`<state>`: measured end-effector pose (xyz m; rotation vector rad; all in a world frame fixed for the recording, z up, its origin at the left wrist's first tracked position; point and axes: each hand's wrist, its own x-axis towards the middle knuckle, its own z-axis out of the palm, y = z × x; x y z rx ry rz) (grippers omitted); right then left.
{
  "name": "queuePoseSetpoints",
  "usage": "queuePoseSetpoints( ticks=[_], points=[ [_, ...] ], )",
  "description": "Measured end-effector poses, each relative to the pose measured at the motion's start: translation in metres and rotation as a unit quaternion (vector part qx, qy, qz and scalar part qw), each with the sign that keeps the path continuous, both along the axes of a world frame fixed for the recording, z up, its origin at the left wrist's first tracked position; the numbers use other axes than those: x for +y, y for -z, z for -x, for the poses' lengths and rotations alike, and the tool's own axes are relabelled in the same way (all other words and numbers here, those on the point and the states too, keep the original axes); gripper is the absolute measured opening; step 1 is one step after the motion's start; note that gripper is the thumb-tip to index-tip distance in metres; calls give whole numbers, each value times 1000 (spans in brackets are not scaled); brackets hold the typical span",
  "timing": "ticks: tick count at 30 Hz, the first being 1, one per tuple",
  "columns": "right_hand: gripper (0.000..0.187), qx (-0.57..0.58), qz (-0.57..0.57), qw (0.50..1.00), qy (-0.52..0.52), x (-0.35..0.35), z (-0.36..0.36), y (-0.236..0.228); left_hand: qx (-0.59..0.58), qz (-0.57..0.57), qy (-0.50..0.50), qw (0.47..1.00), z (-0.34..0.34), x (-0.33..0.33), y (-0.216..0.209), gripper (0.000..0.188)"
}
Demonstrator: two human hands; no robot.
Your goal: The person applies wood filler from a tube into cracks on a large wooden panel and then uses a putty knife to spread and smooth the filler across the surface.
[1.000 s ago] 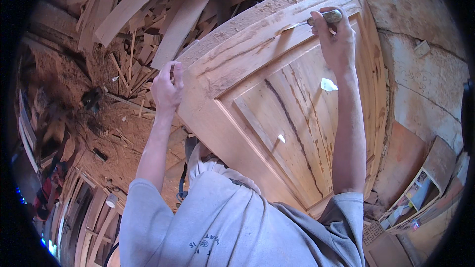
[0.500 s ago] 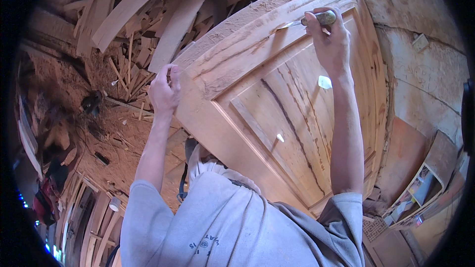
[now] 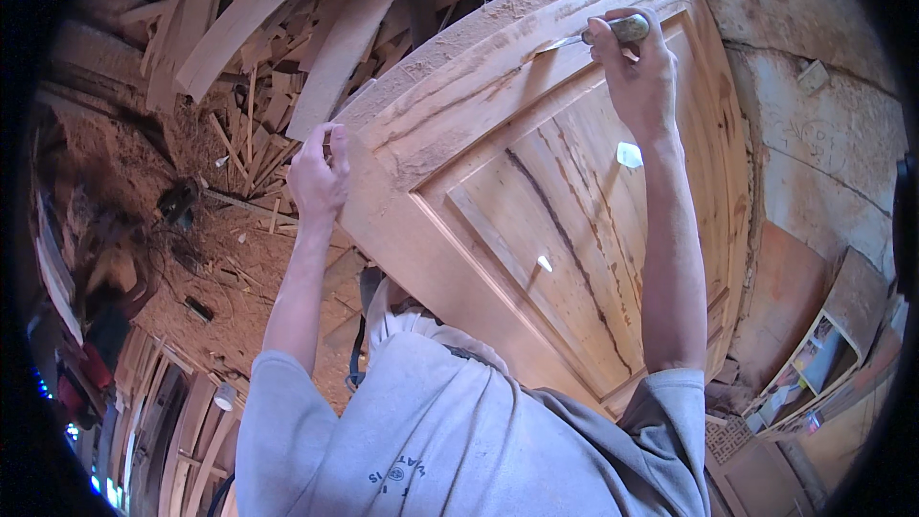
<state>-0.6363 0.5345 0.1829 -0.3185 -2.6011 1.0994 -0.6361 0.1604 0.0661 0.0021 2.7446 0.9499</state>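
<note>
A large pale wooden door panel point(image 3: 402, 258) with a raised centre and dark streaks lies before me. My right hand point(image 3: 639, 86) is closed round the thick, rounded handle of a thin-bladed hand tool point(image 3: 624, 30). Its metal blade points left, with the tip at a brown line along the panel's far rail. At the left corner of the panel is my left hand point(image 3: 320, 172), its fingers curled inward beside the edge. What those fingers hold, if anything, is hidden.
Beyond the panel runs a dust-covered board point(image 3: 479, 24). Curved wooden offcuts point(image 3: 258, 14) and scraps are heaped at the far left, above a sawdust-covered floor point(image 3: 258, 273). Worn slabs point(image 3: 814, 124) lie to the right, near an open-fronted box point(image 3: 823, 364).
The tool and my right hand have shifted very slightly, with the blade still at the same brown line. My left hand stays at the panel's corner.
</note>
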Motion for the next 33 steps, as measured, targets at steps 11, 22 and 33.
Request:
queuePoseSetpoints(
  ticks=[11,22,33],
  points=[
    [23,-7,3,1000,4,1,0,0,23,-3,8,1000,0,0,-1,43],
    [23,-5,26,1000,10,0,1,4,15,-1,4,1000,0,2,-4,41],
    [24,-5,7,1000,6,0,2,3,30,0,10,999,0,2,-4,42]
  ],
)
